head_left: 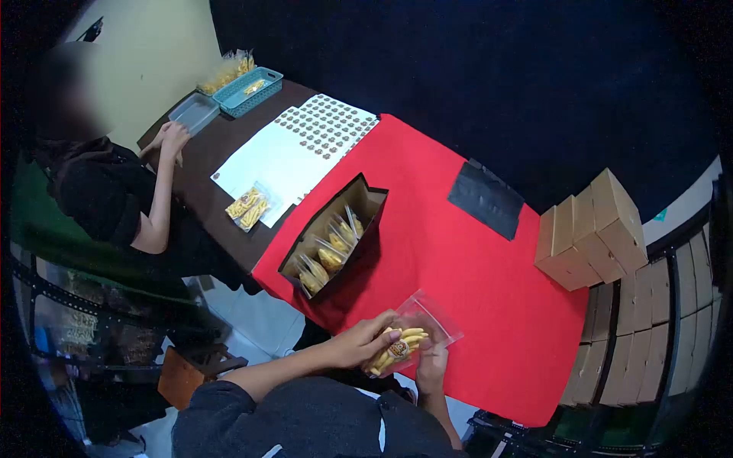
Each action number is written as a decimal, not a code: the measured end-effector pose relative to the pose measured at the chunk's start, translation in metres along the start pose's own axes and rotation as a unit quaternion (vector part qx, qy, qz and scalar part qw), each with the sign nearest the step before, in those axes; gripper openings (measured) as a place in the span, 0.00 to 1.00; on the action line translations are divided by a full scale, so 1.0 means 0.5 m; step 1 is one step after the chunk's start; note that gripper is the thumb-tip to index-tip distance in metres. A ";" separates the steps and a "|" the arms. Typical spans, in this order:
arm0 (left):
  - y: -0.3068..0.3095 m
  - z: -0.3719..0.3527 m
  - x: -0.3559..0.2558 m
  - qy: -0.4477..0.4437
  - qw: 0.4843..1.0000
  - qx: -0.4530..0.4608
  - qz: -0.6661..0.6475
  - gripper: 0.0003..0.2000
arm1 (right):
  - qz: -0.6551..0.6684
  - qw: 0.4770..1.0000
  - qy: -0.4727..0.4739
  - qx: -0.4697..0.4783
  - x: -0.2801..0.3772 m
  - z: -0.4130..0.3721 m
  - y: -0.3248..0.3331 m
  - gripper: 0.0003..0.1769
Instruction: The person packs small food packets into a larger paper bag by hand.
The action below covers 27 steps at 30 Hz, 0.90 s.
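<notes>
A clear zip bag [413, 334] of yellow stick-shaped snacks, with a round brown sticker on its front, is held between my two hands over the table's near edge. My left hand [368, 340] is closed on the bag's left side, thumb across the front. At its lower right side, my right hand [432, 366] grips the bag; some of those fingers are hidden behind it. The bag's upper end points away to the right. Just beyond my hands stands an open dark paper bag [366, 191] with several filled snack bags [336, 243] inside.
A red cloth [473, 305] covers my table, with a flat black bag [485, 198] and cardboard boxes [594, 229] at right. Leftward lie sticker sheets [259, 164], a snack pack [248, 206], a blue basket [252, 91] and a grey tray [195, 113], near another person's hands [172, 140].
</notes>
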<state>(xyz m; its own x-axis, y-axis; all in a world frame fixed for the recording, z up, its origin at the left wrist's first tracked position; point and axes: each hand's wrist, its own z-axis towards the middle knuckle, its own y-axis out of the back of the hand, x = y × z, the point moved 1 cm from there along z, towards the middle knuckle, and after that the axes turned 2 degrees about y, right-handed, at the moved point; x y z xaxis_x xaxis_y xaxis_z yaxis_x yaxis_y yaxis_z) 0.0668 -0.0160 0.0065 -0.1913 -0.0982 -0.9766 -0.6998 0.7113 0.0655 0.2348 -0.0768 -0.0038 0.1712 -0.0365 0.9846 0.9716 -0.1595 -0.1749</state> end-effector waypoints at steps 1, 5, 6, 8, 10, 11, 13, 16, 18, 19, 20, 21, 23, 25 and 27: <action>-0.003 0.005 -0.007 -0.001 1.000 0.002 -0.005 0.19 | -0.028 1.000 0.005 0.001 0.011 0.001 0.000 0.23; -0.029 0.015 -0.013 -0.101 0.995 -0.016 -0.018 0.19 | -0.014 1.000 0.018 0.018 -0.002 0.000 0.019 0.22; -0.033 0.013 -0.011 -0.099 0.995 -0.013 -0.021 0.20 | 0.026 0.999 0.015 0.019 0.005 -0.004 0.014 0.24; -0.035 0.003 -0.011 -0.090 0.994 -0.040 -0.054 0.21 | -0.024 0.999 0.014 0.045 -0.010 -0.018 0.022 0.27; -0.024 -0.006 -0.007 -0.081 0.989 -0.079 -0.092 0.21 | -0.076 0.995 -0.015 0.055 -0.021 -0.027 0.018 0.34; -0.019 -0.011 -0.010 -0.101 0.983 -0.104 -0.116 0.21 | -0.067 0.996 -0.007 0.060 -0.021 -0.030 0.005 0.35; 0.000 -0.017 -0.023 -0.151 0.964 -0.156 -0.157 0.20 | -0.049 0.996 0.021 0.075 -0.020 -0.017 -0.030 0.36; 0.021 -0.033 0.003 -0.168 0.947 -0.173 -0.214 0.19 | -0.001 0.994 0.040 0.102 -0.089 -0.008 -0.051 0.47; 0.055 -0.054 -0.007 -0.176 0.952 -0.179 -0.175 0.20 | 0.031 0.993 0.059 0.094 -0.055 0.015 -0.086 0.53; 0.075 -0.064 -0.004 -0.176 0.958 -0.169 -0.150 0.20 | 0.109 0.988 0.047 0.099 -0.021 0.038 -0.108 0.54; 0.093 -0.076 0.005 -0.173 0.964 -0.161 -0.125 0.20 | 0.185 0.977 0.031 0.105 0.008 0.061 -0.131 0.55; 0.110 -0.088 0.012 -0.170 0.968 -0.154 -0.102 0.20 | 0.260 0.959 0.014 0.111 0.033 0.083 -0.157 0.57; 0.143 -0.118 0.007 -0.131 0.967 -0.122 -0.181 0.21 | 0.298 0.946 -0.041 0.124 0.074 0.125 -0.226 0.55; 0.159 -0.139 -0.006 -0.078 0.935 -0.079 -0.336 0.21 | 0.339 0.917 -0.073 0.199 0.071 0.141 -0.275 0.54; 0.206 -0.151 0.019 -0.097 0.967 -0.032 -0.233 0.22 | 0.380 0.860 -0.075 0.333 0.055 0.153 -0.321 0.53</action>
<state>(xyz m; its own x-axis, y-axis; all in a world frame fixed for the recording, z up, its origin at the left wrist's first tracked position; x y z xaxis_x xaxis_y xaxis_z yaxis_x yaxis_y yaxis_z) -0.0591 0.0038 0.0196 0.2827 -0.2609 -0.9230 -0.7211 0.5768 -0.3839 0.0960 0.0232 0.0518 0.7691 0.2545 0.5863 0.4394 0.4558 -0.7741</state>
